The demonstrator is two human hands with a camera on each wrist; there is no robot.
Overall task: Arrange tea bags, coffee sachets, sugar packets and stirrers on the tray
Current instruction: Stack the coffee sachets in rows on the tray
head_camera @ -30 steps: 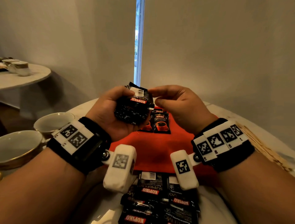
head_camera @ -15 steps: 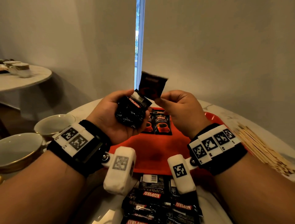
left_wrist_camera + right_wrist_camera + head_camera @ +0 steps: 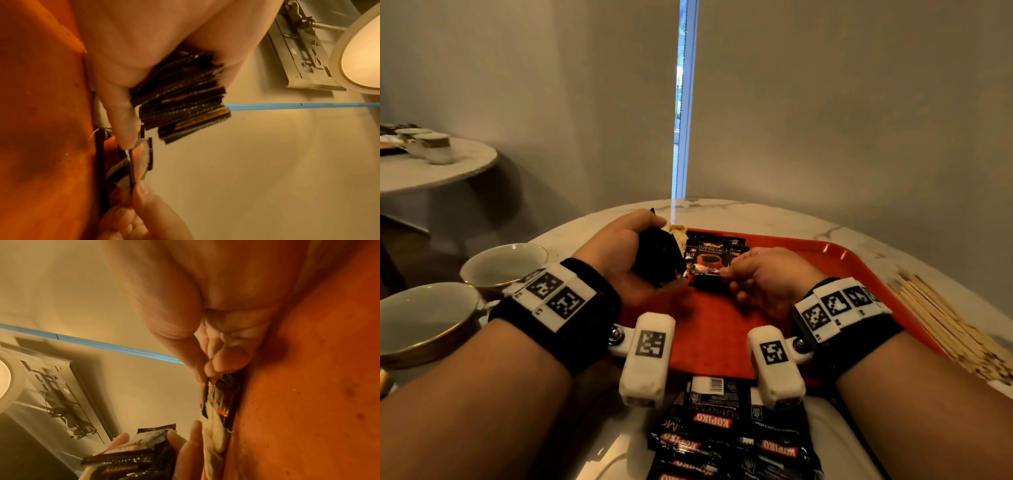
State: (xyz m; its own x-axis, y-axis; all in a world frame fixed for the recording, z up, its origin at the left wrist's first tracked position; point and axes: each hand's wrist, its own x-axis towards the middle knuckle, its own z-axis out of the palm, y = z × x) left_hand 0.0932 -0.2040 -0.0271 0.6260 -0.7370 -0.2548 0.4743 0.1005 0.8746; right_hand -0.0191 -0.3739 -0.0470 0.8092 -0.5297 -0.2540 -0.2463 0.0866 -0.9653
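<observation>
Left hand (image 3: 626, 253) gripping a stack of glossy black sachets (image 3: 180, 100), right hand (image 3: 767, 277) fingers (image 3: 230, 358) pinching one black coffee sachet (image 3: 709, 263) printed with a red cup, over the far left of the red tray (image 3: 722, 335)

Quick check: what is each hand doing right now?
Left hand: grips a stack of coffee sachets.
Right hand: pinches one coffee sachet, laying it on the red tray.
</observation>
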